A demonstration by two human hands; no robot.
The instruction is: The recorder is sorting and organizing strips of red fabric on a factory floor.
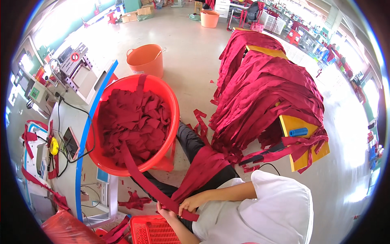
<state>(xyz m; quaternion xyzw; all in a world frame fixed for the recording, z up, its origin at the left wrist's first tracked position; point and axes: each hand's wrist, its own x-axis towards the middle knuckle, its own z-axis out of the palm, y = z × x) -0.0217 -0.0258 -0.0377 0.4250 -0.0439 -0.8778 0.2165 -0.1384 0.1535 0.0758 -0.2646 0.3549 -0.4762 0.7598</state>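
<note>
A long dark red fabric strip point(143, 181) runs from the heap of strips point(130, 122) in a red round tub point(175, 109) down to my lap. My right hand point(194, 201) pinches the strip close to its loose end. Just left of it, my left hand point(165, 212) holds the same strip from below, its fingers partly hidden by the fabric. Across my dark-trousered legs lies a bunch of similar strips point(203, 166), beside the right hand and trailing toward the floor.
On the right, a yellow rack point(304, 122) is draped with many red strips. The blue-edged sewing table point(79, 179) stands left, with a phone point(71, 142) and cables. A red basket point(152, 229) sits below my hands. Beyond the tub is an orange bucket point(146, 61).
</note>
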